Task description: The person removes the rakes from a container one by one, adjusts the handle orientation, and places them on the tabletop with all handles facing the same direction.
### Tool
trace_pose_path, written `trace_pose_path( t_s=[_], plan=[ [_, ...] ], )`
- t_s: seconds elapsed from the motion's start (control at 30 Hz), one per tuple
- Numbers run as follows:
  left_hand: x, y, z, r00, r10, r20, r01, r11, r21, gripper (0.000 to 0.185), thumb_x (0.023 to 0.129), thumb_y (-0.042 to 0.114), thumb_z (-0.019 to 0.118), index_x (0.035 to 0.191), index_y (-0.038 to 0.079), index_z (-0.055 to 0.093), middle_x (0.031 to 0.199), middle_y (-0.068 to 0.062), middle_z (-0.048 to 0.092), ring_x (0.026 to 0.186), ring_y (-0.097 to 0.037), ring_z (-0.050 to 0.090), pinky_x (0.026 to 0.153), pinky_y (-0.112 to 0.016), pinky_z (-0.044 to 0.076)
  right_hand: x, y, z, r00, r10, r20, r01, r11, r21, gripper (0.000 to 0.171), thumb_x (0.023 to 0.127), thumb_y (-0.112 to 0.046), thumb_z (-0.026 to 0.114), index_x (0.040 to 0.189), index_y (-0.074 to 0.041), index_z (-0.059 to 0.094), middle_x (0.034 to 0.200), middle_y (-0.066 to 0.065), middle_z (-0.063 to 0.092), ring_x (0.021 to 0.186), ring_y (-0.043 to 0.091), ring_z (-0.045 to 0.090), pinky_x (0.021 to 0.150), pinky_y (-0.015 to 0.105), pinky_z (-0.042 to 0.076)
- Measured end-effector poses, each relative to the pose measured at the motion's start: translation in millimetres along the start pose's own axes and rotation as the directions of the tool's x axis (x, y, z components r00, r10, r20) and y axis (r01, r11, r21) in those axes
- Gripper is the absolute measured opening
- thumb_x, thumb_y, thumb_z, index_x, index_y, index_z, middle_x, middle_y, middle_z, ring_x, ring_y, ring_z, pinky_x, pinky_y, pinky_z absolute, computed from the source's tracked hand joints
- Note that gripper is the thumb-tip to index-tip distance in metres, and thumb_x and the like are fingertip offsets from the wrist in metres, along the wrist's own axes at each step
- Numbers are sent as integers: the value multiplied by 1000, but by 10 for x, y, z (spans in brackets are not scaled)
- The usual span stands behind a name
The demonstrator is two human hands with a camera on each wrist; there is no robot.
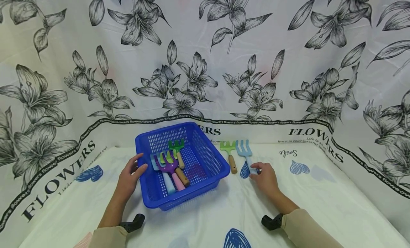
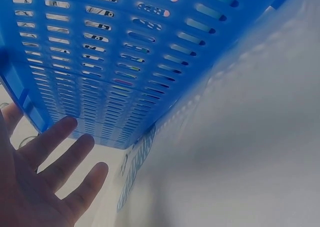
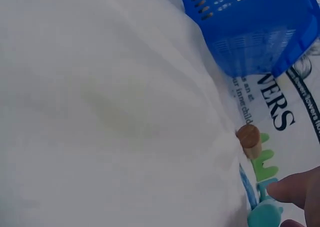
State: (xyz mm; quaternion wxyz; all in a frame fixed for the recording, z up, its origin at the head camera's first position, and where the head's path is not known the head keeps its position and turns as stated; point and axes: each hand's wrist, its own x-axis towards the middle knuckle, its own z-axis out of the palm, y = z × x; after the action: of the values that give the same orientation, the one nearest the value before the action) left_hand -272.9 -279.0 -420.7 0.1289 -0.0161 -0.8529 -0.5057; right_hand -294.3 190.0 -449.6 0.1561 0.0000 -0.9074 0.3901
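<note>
My right hand rests on the cloth-covered table with its fingertips pinching the end of the light blue fork's handle, which lies flat and points its tines away from me. Just left of that grip lies the green rake with a wooden handle (the two tools sit side by side, nearly touching). Further left stands the blue basket, and my left hand is at its near left wall, fingers straight and spread, thumb against the rim, holding nothing. Inside the basket, right of that hand, lie a purple rake, a green one and more tools, piled together.
</note>
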Motion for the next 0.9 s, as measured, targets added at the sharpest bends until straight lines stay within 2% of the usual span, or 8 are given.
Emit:
trace_pose_path(
  t_s=[0.2, 0.47, 0.67, 0.9],
  plan=[
    [-3, 5, 3, 1000, 3, -3, -3, 1000, 1, 69, 96, 54, 50, 154, 22, 28, 154, -20, 30, 136, -45, 33, 102, -65, 30, 13, -164, -56, 1000, 22, 12, -22, 999, 32, 29, 82, -5, 74, 110, -3, 67, 108, 18, 55, 89, 28, 53, 73, 38, 44],
    [-2, -5, 11, 1000, 4, -6, -4, 1000, -2, 68, 96, 52, 51, 153, 21, 29, 153, -21, 31, 135, -46, 33, 102, -65, 31, 82, -301, -63, 998, 30, 47, -34, 996, 84, 34, 86, -11, 72, 118, -3, 64, 122, 20, 51, 109, 35, 56, 84, 47, 51],
    [-2, -9, 14, 1000, 1, -8, -1, 1000, -3, 69, 96, 54, 51, 153, 22, 29, 153, -21, 31, 135, -46, 33, 102, -65, 31, 125, -462, -51, 1000, -6, 25, 3, 991, 133, 33, 87, -12, 72, 117, -2, 64, 121, 23, 53, 109, 36, 58, 84, 46, 52],
    [-2, -2, 7, 1000, -3, -7, 3, 1000, -3, 67, 97, 50, 51, 153, 22, 29, 153, -21, 31, 135, -46, 34, 102, -65, 31, 162, -682, -9, 1000, -19, -4, 20, 986, 168, 29, 89, -17, 70, 116, -5, 65, 121, 19, 54, 107, 33, 58, 85, 46, 51]
  ],
)
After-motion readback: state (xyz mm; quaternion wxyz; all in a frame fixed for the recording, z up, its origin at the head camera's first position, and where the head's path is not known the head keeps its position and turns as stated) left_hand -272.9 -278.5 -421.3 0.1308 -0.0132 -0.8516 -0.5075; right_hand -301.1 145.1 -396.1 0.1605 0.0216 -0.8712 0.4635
